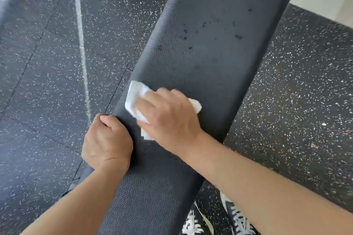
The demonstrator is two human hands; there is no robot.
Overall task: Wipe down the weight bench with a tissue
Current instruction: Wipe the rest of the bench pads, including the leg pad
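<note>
Clearly the wiping is under way: the right hand [168, 114] presses a white tissue [134, 97] flat onto the weight bench [200, 59], fingers spread over it, near the bench's left edge. The left hand [107, 139] grips that same edge just beside the tissue, fingers curled under, steadying the pad. Dark specks [237, 36] lie further up the bench, so the next stroke likely needs to travel up there. Speckled rubber flooring [47, 63] surrounds the bench; 2 laced shoes [236, 217] show below it.
</note>
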